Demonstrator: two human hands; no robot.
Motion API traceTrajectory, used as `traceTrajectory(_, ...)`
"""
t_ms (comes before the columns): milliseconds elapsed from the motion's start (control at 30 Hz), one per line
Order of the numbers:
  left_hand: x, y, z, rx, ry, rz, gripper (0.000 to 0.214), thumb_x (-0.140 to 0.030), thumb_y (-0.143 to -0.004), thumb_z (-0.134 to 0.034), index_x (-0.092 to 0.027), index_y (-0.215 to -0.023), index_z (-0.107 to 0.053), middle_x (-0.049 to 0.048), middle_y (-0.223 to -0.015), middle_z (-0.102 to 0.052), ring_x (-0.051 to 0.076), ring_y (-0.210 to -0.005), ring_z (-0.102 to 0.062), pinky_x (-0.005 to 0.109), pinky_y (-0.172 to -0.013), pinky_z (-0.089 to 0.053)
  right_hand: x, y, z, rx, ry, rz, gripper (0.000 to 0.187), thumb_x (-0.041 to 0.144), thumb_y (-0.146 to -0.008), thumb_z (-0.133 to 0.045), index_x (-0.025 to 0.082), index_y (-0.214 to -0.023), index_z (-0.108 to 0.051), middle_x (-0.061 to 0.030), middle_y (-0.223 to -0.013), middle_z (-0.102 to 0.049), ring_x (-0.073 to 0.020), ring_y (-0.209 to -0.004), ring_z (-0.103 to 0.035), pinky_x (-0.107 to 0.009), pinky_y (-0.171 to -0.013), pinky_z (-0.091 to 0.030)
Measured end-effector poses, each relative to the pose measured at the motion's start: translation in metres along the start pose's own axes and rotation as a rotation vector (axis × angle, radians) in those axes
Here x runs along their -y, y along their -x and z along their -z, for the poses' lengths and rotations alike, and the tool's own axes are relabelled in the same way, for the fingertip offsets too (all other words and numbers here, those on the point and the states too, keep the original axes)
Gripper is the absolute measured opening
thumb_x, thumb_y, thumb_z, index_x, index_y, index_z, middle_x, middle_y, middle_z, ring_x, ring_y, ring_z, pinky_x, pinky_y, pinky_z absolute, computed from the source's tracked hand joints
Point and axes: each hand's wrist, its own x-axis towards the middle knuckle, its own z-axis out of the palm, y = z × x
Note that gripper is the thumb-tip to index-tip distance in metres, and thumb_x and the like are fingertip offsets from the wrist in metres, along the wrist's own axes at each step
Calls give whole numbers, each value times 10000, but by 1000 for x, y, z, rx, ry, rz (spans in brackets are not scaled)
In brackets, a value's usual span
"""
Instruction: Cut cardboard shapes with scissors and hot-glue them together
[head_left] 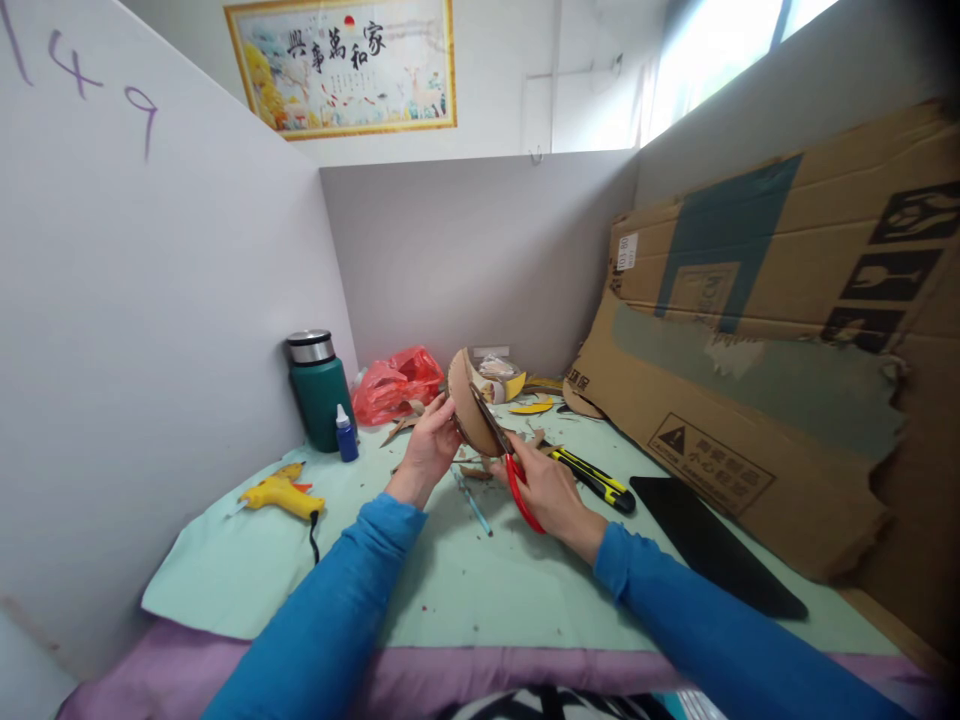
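Observation:
My left hand (430, 445) grips the left edge of a rounded piece of brown cardboard (466, 405) and holds it upright above the table. My right hand (550, 492) is closed on red-handled scissors (513, 476), whose blades reach up into the cardboard's lower right edge. Both arms wear blue sleeves. Small cardboard scraps (474, 471) lie under the hands on the pale green mat (247, 560).
A yellow glue gun (281, 491), a green flask (319, 389), a small blue bottle (345, 434) and a red plastic bag (396, 383) sit left. A yellow-black utility knife (596, 478), a black sheet (712, 545) and large cardboard (757, 370) stand right. A pen (472, 503) lies nearby.

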Motion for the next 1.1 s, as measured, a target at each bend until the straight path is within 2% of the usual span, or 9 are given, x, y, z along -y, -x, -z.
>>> traceTrajectory(433, 4, 3, -1, 96, -64, -6, 318, -244, -758, -667, -208, -1070, -616, 35, -1004, -682, 168, -836, -640, 273, -702, -469, -1, -1, -2, -16, 6, -10, 446, 414, -936, -386, 201, -1320, -467, -56, -1056, -696, -188, -901, -654, -235, -686, -438)
traceTrajectory(800, 1, 5, -4, 90, -55, -4, 340, -231, -744, -673, -209, -1078, -611, 40, -1011, -687, 177, -868, -644, 271, -702, -470, -1, -2, -1, 19, -29, -40, 490, 471, -943, -363, 200, -1341, -458, -72, -1021, -705, -199, -924, -659, -237, -707, -449)
traceTrajectory(1100, 4, 3, -1, 130, -83, -15, 330, -246, -776, -654, -204, -1099, -601, 47, -1062, -668, 166, -876, -635, 261, -700, -473, -2, -3, -3, 30, -7, -53, 503, 491, -939, -365, 195, -1333, -470, -76, -1034, -704, -215, -923, -664, -252, -702, -455)
